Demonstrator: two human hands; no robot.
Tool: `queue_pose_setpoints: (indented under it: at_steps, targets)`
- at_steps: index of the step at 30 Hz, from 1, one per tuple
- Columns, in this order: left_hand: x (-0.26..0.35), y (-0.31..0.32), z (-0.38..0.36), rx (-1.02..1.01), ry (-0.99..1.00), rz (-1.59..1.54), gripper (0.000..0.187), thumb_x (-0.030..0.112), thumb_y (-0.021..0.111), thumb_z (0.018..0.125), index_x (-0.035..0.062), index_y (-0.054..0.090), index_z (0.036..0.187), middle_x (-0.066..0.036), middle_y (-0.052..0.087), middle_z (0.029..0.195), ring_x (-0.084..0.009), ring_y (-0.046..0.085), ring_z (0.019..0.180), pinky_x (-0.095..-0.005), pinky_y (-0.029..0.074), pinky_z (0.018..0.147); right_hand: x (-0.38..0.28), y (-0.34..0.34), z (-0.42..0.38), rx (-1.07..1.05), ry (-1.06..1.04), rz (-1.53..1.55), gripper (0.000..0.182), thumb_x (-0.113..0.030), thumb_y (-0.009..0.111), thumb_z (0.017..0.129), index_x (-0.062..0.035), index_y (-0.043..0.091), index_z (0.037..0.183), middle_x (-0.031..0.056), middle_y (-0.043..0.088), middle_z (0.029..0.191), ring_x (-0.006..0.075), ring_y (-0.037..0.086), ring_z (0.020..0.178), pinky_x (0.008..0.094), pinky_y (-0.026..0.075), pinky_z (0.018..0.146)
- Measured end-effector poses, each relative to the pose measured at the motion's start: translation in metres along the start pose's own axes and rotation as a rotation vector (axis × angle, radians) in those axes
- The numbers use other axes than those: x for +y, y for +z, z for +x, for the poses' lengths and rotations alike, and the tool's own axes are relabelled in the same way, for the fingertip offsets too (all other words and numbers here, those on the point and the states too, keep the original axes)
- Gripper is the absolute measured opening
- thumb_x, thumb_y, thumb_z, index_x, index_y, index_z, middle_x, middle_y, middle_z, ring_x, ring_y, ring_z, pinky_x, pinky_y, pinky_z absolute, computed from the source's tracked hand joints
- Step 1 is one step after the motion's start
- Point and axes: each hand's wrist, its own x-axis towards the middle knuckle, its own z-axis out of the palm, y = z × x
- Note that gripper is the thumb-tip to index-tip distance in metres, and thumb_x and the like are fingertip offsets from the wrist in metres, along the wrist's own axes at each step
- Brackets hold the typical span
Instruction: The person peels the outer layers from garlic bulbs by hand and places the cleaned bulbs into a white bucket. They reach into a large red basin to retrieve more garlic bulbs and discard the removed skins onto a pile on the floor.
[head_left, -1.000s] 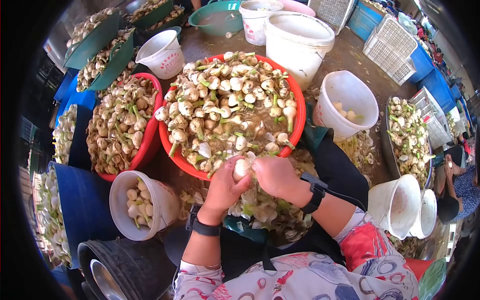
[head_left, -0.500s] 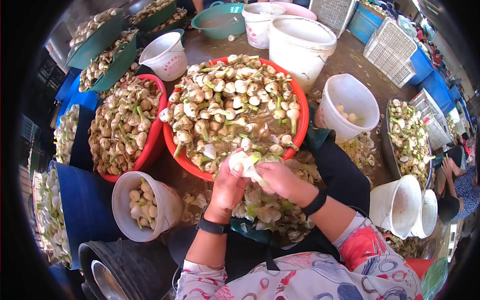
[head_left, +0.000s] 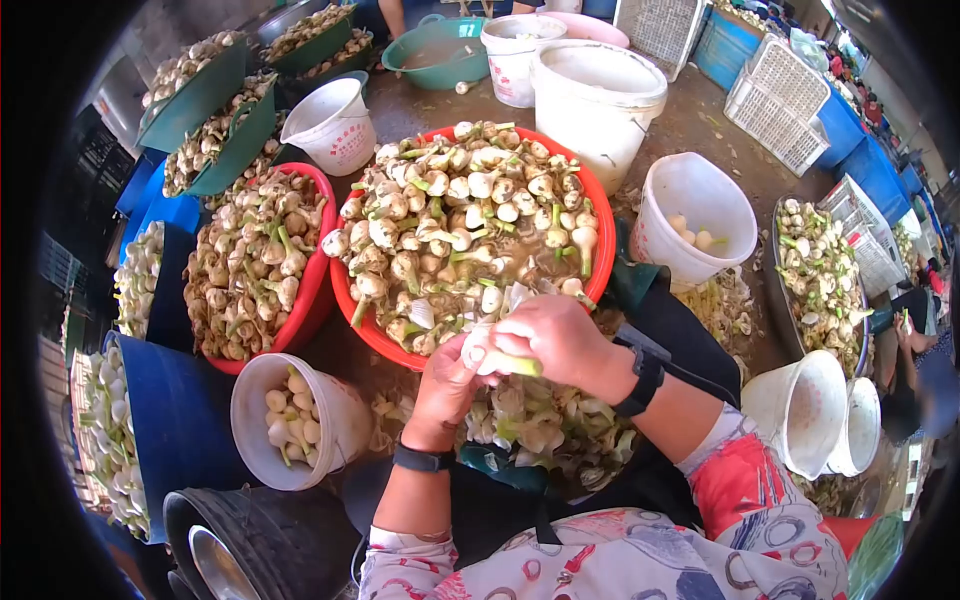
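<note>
My left hand [head_left: 450, 380] is closed round a white garlic bulb [head_left: 478, 350] in front of the orange-red basin's near rim. My right hand [head_left: 560, 340] is pressed against the same bulb from the right, its fingers closed on it, with the pale green stem [head_left: 515, 365] pointing right beneath them. Beyond both hands, the orange-red basin [head_left: 607, 235] holds heaped garlic bulbs in brownish water. Below them lies a pile of peeled-off skins and leaves [head_left: 540, 425].
At the left are a white bucket of peeled bulbs [head_left: 345, 425], a red basin of garlic [head_left: 320, 285] and blue tubs [head_left: 175, 430]. White buckets [head_left: 697, 210] stand right and beyond. Another person's arm [head_left: 905, 340] shows at the far right.
My right hand has moved over the bulb, closer to my left hand. The stem now points right below my right fingers. The view has shifted slightly.
</note>
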Motion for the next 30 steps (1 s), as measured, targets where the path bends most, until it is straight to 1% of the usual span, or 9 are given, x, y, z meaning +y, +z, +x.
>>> queue_pose_setpoints:
  at_steps: [8,12,17,18,19,23,25,27,30]
  targets:
    - [0.012,0.008,-0.011,-0.018,0.089,-0.608,0.049,0.021,0.056,0.074,-0.0002,0.043,0.116,-0.014,0.051,0.109,-0.0228,0.054,0.091,-0.031,0.048,0.07,-0.017,0.017,-0.011,0.275,0.473,0.141,0.013,-0.011,0.059,0.074,0.0005,0.058,0.079,0.0107,0.057,0.062,0.0124,0.056,0.054,0.0255,0.044,0.052]
    - [0.022,-0.001,-0.012,0.144,0.169,-0.841,0.039,0.024,0.051,0.077,0.0023,0.047,0.11,-0.016,0.054,0.1,-0.0245,0.055,0.082,-0.0308,0.049,0.058,0.016,0.023,-0.015,0.408,0.701,0.274,0.014,-0.013,0.06,0.072,-0.0006,0.058,0.077,0.0147,0.059,0.066,0.026,0.058,0.06,0.0336,0.044,0.055]
    - [0.044,-0.059,-0.026,0.331,0.521,-0.847,0.028,0.026,0.043,0.083,-0.0009,0.053,0.082,-0.012,0.055,0.078,-0.0165,0.054,0.062,-0.0227,0.048,0.049,0.045,0.036,-0.042,-0.3,0.584,-0.131,0.022,-0.02,0.055,0.073,-0.0008,0.058,0.082,0.0162,0.059,0.071,0.0316,0.056,0.065,0.0381,0.044,0.061]
    - [0.045,-0.092,-0.035,0.236,0.78,-0.858,0.029,0.023,0.044,0.082,-0.0052,0.051,0.084,-0.014,0.055,0.077,-0.0206,0.056,0.066,-0.0277,0.052,0.058,0.059,0.036,-0.046,-0.312,0.586,-0.14,0.022,-0.02,0.055,0.073,-0.0008,0.058,0.082,0.0162,0.059,0.071,0.0316,0.056,0.065,0.0381,0.044,0.061]
    - [0.072,-0.083,-0.044,0.916,0.86,-1.054,0.038,0.025,0.045,0.082,-0.0109,0.047,0.093,-0.019,0.055,0.084,-0.0284,0.057,0.077,-0.0322,0.053,0.07,0.073,0.033,-0.046,-0.156,0.715,-0.194,0.025,-0.022,0.056,0.073,-0.0005,0.056,0.086,0.0172,0.059,0.076,0.0319,0.056,0.071,0.0384,0.044,0.063]
    - [0.056,-0.106,-0.054,0.808,0.628,-1.173,0.058,0.039,0.038,0.085,-0.014,0.036,0.108,-0.025,0.049,0.106,-0.0366,0.05,0.099,-0.04,0.045,0.085,0.113,0.081,-0.047,0.018,0.914,-0.191,0.053,-0.039,0.053,0.076,-0.0034,0.042,0.113,0.0222,0.055,0.095,0.0366,0.053,0.088,0.0426,0.042,0.078]
    - [0.037,-0.081,-0.03,0.672,0.429,-1.047,0.051,0.038,0.037,0.086,-0.0055,0.037,0.114,-0.019,0.049,0.109,-0.032,0.051,0.097,-0.0366,0.045,0.082,0.064,0.102,-0.014,-0.258,0.878,-0.249,0.056,-0.042,0.05,0.078,-0.0053,0.038,0.118,0.021,0.052,0.104,0.0355,0.049,0.099,0.043,0.041,0.082]
    - [0.039,-0.06,-0.018,0.768,0.39,-0.864,0.039,0.03,0.038,0.087,-0.001,0.041,0.111,-0.012,0.053,0.103,-0.0253,0.054,0.093,-0.0315,0.047,0.071,0.034,0.145,-0.017,-0.026,0.504,-0.648,0.045,-0.034,0.055,0.076,-0.0037,0.049,0.108,0.015,0.053,0.103,0.0312,0.048,0.098,0.0418,0.036,0.086]
    - [0.034,-0.062,-0.013,0.765,0.344,-0.799,0.031,0.024,0.04,0.086,0.0017,0.044,0.107,-0.008,0.055,0.096,-0.0218,0.056,0.087,-0.0298,0.047,0.065,0.116,0.168,-0.041,-0.329,0.26,-0.483,0.035,-0.023,0.055,0.075,-0.0079,0.051,0.106,0.0135,0.052,0.102,0.0314,0.047,0.099,0.0398,0.037,0.084]
